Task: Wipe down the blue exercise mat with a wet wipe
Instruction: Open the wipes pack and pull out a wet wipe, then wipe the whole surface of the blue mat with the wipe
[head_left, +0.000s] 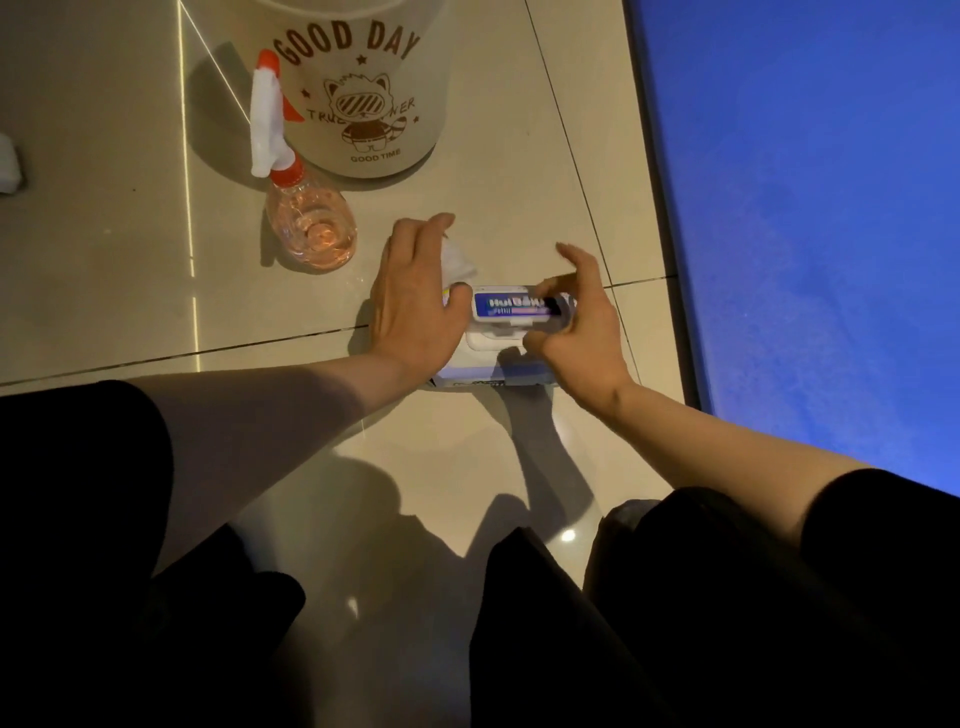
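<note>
Blue exercise mat (810, 208) lies unwiped at our right, beside the wipe pack (498, 338) on the floor.
Our left hand (415, 301) holds a wet wipe (460, 260) while steadying the pack; our right hand (576, 322) pinches the lid (514, 306), so press it shut squarely.

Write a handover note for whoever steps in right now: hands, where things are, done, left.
Left hand: rests on the left end of the wet wipe pack, a white wipe showing by its fingers; whether it grips the wipe is unclear.
Right hand: fingers on the pack's raised flip lid.
Pack sits on the tiled floor, blue mat to its right, spray bottle and bucket beyond.
Done: pack open, wipe out.
Left: all mat wiping.
</note>
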